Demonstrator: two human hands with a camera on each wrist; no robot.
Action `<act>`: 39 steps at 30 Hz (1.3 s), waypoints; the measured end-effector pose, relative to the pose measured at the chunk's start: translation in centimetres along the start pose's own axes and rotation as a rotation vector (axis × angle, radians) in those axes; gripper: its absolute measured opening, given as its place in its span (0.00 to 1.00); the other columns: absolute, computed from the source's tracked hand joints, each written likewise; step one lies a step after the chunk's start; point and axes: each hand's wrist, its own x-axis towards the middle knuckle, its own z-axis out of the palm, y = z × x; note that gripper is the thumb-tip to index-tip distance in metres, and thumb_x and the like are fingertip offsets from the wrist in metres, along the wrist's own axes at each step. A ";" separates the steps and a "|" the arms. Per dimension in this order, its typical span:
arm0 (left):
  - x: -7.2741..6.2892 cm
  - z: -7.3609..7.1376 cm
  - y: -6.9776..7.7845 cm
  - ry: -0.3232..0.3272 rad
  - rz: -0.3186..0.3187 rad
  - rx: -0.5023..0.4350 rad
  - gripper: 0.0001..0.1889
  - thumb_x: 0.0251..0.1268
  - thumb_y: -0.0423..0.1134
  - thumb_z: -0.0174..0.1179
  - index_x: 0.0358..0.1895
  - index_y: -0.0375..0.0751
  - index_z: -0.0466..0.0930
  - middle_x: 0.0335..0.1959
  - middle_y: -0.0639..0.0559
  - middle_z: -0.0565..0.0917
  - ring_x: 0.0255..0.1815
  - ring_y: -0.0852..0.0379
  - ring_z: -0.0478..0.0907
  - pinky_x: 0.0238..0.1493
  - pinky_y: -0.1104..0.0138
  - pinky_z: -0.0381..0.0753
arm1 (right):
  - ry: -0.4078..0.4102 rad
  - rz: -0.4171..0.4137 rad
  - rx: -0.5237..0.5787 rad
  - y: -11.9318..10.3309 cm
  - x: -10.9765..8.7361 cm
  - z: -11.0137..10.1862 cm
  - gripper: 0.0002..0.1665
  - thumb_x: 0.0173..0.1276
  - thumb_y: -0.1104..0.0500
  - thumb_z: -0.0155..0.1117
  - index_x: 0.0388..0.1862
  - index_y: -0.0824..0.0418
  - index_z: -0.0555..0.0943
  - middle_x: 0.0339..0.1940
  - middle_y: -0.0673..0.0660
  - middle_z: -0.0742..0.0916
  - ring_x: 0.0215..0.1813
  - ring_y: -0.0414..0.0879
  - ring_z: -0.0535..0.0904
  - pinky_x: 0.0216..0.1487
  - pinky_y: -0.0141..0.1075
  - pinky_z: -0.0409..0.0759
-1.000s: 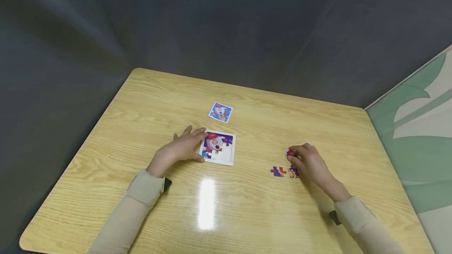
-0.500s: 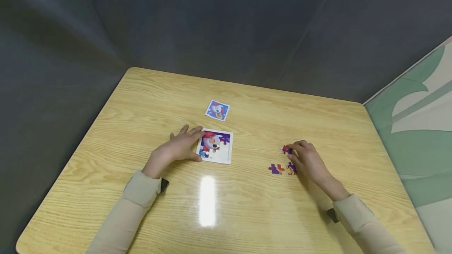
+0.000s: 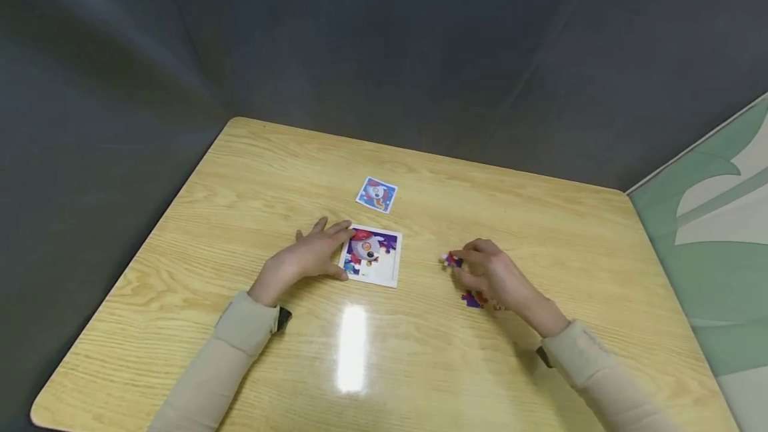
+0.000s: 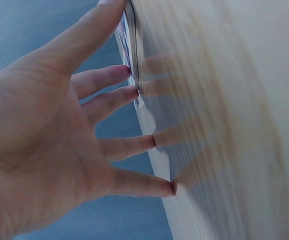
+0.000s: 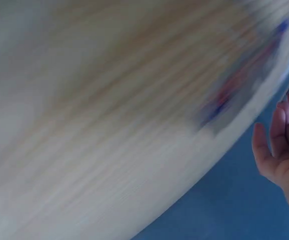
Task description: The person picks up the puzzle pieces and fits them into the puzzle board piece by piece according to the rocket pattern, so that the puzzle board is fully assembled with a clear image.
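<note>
My left hand [image 3: 305,257] rests at the left side of a partly filled puzzle board [image 3: 384,272], fingers spread, thumb at the lower left corner. In the left wrist view the fingertips of the left hand [image 4: 49,135] touch the table and the board's edge. Between thumb and fingers my right hand [image 3: 495,275] pinches a red, white and purple puzzle piece [image 3: 451,259], to the right of the board. Loose purple and orange puzzle pieces [image 3: 472,299] lie below that hand, partly hidden by it. The right wrist view is blurred; the right hand [image 5: 287,145] shows at its edge.
A small picture card [image 3: 377,195] with a similar design lies behind the board. The wooden table [image 3: 288,179] meets a dark curtain [image 3: 384,52] at the back and a green and white patterned panel [image 3: 720,272] at the right.
My right hand has taken the red and purple puzzle piece off the table and carried it left toward the board. The left hand stays in place at the board.
</note>
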 end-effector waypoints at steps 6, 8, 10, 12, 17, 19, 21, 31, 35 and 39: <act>-0.2 -0.1 0.2 0.008 -0.008 -0.005 0.47 0.54 0.49 0.69 0.75 0.42 0.55 0.78 0.47 0.49 0.75 0.30 0.35 0.59 0.24 0.37 | -0.082 -0.127 0.017 -3.9 5.8 3.5 0.15 0.57 0.62 0.72 0.44 0.63 0.87 0.37 0.56 0.82 0.37 0.43 0.75 0.33 0.29 0.78; -0.2 0.0 0.2 0.004 -0.008 -0.003 0.47 0.54 0.50 0.69 0.75 0.42 0.55 0.78 0.47 0.49 0.75 0.30 0.35 0.59 0.24 0.37 | -0.113 -0.132 0.016 -4.5 7.0 4.4 0.14 0.58 0.62 0.72 0.44 0.63 0.87 0.37 0.56 0.82 0.37 0.43 0.74 0.34 0.29 0.78; -0.2 0.1 0.3 0.002 -0.007 0.001 0.47 0.54 0.50 0.69 0.75 0.42 0.55 0.78 0.47 0.49 0.75 0.30 0.36 0.59 0.24 0.38 | -0.147 -0.135 0.011 -4.7 7.7 5.0 0.14 0.59 0.62 0.71 0.44 0.63 0.87 0.36 0.57 0.82 0.37 0.43 0.74 0.35 0.29 0.78; -0.1 0.2 0.4 0.000 -0.008 0.007 0.47 0.54 0.50 0.69 0.75 0.42 0.56 0.78 0.48 0.49 0.75 0.30 0.36 0.59 0.24 0.38 | -0.173 -0.124 0.008 -4.8 8.0 5.4 0.14 0.59 0.62 0.71 0.44 0.63 0.87 0.36 0.57 0.82 0.37 0.43 0.74 0.35 0.29 0.77; 0.0 0.3 0.5 -0.002 -0.014 0.019 0.46 0.54 0.51 0.69 0.75 0.43 0.57 0.78 0.48 0.49 0.75 0.31 0.36 0.59 0.24 0.39 | -0.184 -0.115 -0.017 -4.8 8.3 5.5 0.13 0.60 0.62 0.70 0.44 0.62 0.88 0.36 0.55 0.82 0.36 0.43 0.72 0.33 0.29 0.76; 0.0 0.2 0.5 0.000 -0.016 0.023 0.46 0.53 0.51 0.69 0.75 0.43 0.57 0.78 0.48 0.49 0.75 0.31 0.36 0.59 0.24 0.39 | -0.182 -0.124 -0.035 -4.8 8.3 5.5 0.11 0.60 0.63 0.70 0.43 0.62 0.88 0.35 0.55 0.81 0.35 0.43 0.72 0.33 0.29 0.75; 0.1 0.2 0.4 0.000 -0.020 0.026 0.46 0.53 0.51 0.69 0.75 0.43 0.57 0.78 0.48 0.49 0.75 0.31 0.36 0.60 0.24 0.39 | -0.187 -0.123 -0.047 -4.9 8.5 5.4 0.10 0.60 0.64 0.70 0.41 0.62 0.89 0.35 0.55 0.81 0.35 0.44 0.72 0.33 0.30 0.75; 0.3 0.6 0.1 -0.012 -0.032 0.018 0.47 0.54 0.51 0.69 0.76 0.44 0.55 0.78 0.48 0.47 0.75 0.32 0.34 0.60 0.25 0.37 | -0.049 0.008 -0.030 -5.3 5.0 1.9 0.15 0.61 0.64 0.70 0.48 0.63 0.85 0.45 0.57 0.84 0.45 0.49 0.78 0.43 0.41 0.81; 0.4 0.5 0.2 -0.009 -0.020 0.014 0.48 0.54 0.51 0.69 0.76 0.43 0.54 0.78 0.48 0.47 0.75 0.31 0.33 0.60 0.25 0.37 | -0.008 0.124 -0.030 -4.5 -0.3 -0.3 0.19 0.55 0.64 0.74 0.47 0.66 0.84 0.45 0.58 0.84 0.43 0.49 0.78 0.37 0.40 0.82; 0.4 0.4 -0.1 -0.009 -0.023 0.018 0.47 0.54 0.51 0.69 0.76 0.43 0.54 0.78 0.48 0.47 0.75 0.31 0.33 0.59 0.25 0.37 | -0.045 0.186 -0.049 -3.8 -4.1 -1.1 0.27 0.51 0.59 0.77 0.51 0.66 0.82 0.46 0.58 0.84 0.42 0.48 0.76 0.37 0.40 0.79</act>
